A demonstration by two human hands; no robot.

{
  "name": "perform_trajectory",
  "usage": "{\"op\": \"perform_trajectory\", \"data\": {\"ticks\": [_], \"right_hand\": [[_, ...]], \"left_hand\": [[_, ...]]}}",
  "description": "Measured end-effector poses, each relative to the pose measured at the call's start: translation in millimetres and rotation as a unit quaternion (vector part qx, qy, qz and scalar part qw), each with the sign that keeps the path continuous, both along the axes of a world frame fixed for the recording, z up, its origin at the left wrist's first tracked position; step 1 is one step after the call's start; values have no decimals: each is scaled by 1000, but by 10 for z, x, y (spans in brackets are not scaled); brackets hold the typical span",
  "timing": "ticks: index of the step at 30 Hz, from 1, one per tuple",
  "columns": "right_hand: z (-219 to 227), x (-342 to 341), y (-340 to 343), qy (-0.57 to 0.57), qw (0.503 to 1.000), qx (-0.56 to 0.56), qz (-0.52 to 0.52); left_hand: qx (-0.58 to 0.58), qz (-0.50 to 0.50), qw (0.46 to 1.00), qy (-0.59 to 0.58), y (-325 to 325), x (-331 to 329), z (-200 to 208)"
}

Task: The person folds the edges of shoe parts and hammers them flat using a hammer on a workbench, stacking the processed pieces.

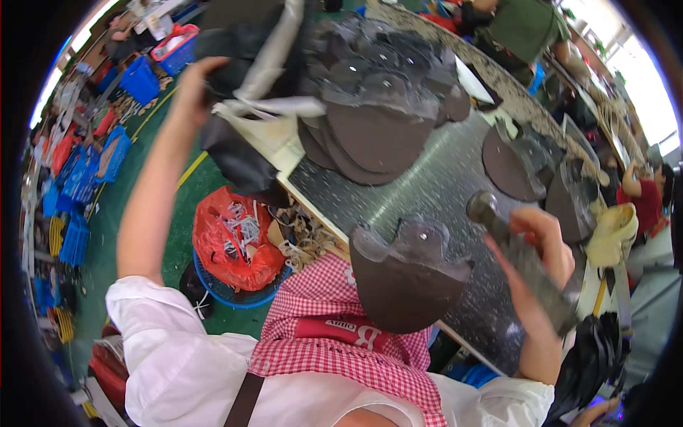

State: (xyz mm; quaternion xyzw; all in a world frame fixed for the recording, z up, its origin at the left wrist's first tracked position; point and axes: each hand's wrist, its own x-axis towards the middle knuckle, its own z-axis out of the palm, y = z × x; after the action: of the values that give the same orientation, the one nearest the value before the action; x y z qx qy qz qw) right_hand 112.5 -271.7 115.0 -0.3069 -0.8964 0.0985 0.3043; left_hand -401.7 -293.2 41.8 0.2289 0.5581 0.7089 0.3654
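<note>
At the upper left, my left hand (204, 75) has its fingers hooked at the edge of a stack of black material (231, 46); the fingertips are partly hidden there. My right hand (539, 238) is closed around a grey metal hammer (523, 260) with a round end, slightly blurred, over the right of the worktop (320, 181). Between my arms, a dark brown rounded shoe-upper piece (409, 285) with a shiny grey scalloped edge lies at the worktop's near edge, overhanging my checked apron (306, 299). Similar pieces (380, 132) are piled at the far side.
More cut pieces (509, 164) lie at the right. White strips (274, 107) and a black sheet (242, 156) hang at the left corner. Below stands a blue basket (245, 302) with a red bag (220, 263) of scraps. Blue crates (141, 80) line the left; other people work beyond.
</note>
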Motion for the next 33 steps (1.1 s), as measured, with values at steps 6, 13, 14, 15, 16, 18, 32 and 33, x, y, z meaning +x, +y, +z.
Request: {"op": "perform_trajectory", "data": {"ticks": [6,13,14,15,16,18,32,33], "right_hand": [[-505,106,127,-20,996,-75,39],[-643,-47,333,-20,959,-281,-11],[-634,-68,328,-42,949,-312,-9],[-695,-76,307,-102,956,-273,32],[-655,44,210,-163,963,-213,28],[-880,83,291,-140,984,-89,64],[-829,972,78,-178,957,-218,-71],[-838,980,131,-211,933,-268,-113]], "left_hand": [[-299,-56,930,204,163,-920,-357],[-320,-29,909,265,76,-943,-430],[-322,-12,909,265,-67,-936,-419],[-319,11,909,269,-197,-912,-391],[-282,-12,922,266,170,-711,-446],[-309,3,914,265,30,-723,-507],[-253,-44,943,213,-34,-630,-337],[-251,-40,943,215,-26,-635,-310]]}}
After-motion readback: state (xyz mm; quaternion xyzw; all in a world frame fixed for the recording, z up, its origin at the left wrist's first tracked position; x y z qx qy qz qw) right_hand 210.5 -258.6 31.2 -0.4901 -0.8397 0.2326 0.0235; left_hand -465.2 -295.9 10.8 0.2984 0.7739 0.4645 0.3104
